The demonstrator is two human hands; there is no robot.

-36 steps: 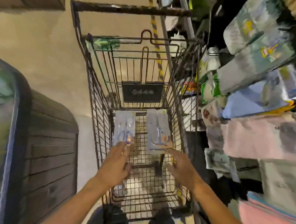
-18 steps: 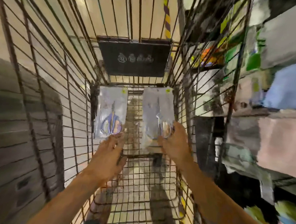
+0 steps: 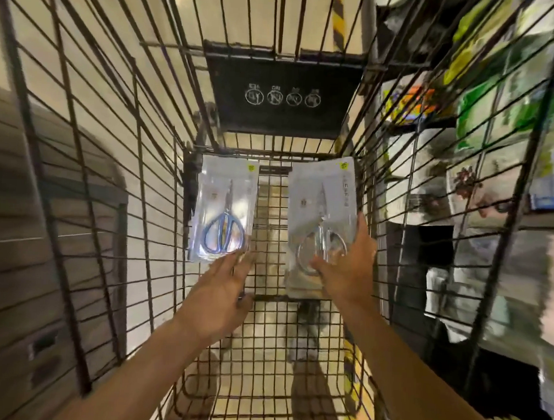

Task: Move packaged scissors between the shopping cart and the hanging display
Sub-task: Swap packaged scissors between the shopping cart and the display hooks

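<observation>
Since a second ago both hands have reached deeper into the shopping cart [image 3: 116, 182]. The right hand [image 3: 346, 268] now grasps the clear-handled scissors pack [image 3: 323, 212] by its lower part, fingers curled round it. The left hand [image 3: 219, 296] has straight, released fingers touching the near edge of the blue-handled scissors pack [image 3: 223, 207] at the cart's far left corner. Judgement: pickup under way; neither pack has reached the hanging display.
</observation>
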